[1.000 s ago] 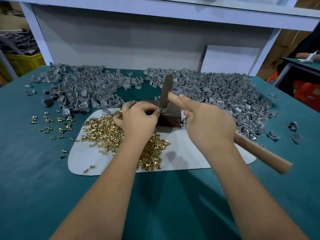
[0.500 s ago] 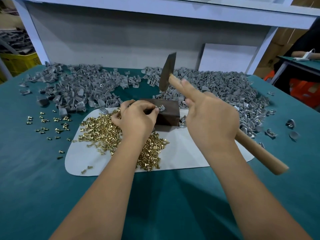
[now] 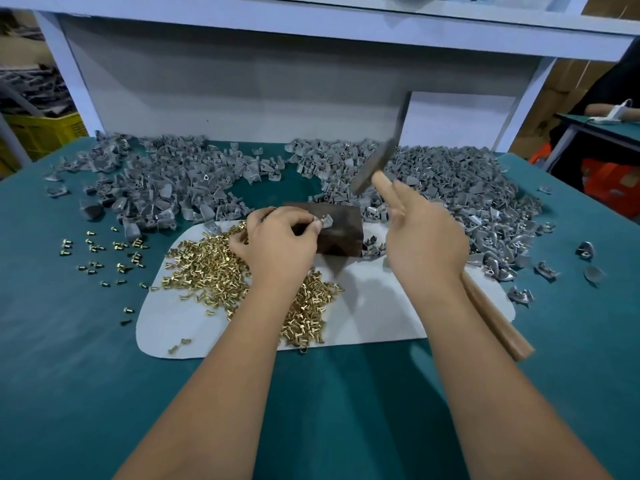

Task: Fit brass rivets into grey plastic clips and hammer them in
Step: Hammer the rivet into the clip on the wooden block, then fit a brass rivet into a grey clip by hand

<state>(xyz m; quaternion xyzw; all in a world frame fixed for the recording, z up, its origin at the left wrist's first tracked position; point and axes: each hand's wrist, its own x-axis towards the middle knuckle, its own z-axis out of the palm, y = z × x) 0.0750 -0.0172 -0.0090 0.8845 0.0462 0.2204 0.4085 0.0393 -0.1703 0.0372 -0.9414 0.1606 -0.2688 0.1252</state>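
My left hand [image 3: 277, 244] pinches a grey plastic clip [image 3: 325, 221] on top of a dark metal block [image 3: 341, 233]. My right hand [image 3: 424, 244] grips the wooden handle of a hammer [image 3: 491, 313], index finger stretched along it. The blurred hammer head [image 3: 375, 168] is raised above and to the right of the block. A heap of brass rivets [image 3: 207, 268] lies on a white mat [image 3: 381, 306] under my left wrist.
Large piles of grey clips [image 3: 156, 188] cover the back of the teal table [image 3: 69, 358], left and right [image 3: 467, 195]. Loose rivets [image 3: 104, 251] lie scattered left of the mat. A white shelf frame [image 3: 311, 26] rises behind. A yellow crate [image 3: 38, 129] stands far left.
The hammer head struck the clip on the block a second ago, then rose and swung up to the right. My left hand stayed on the clip.
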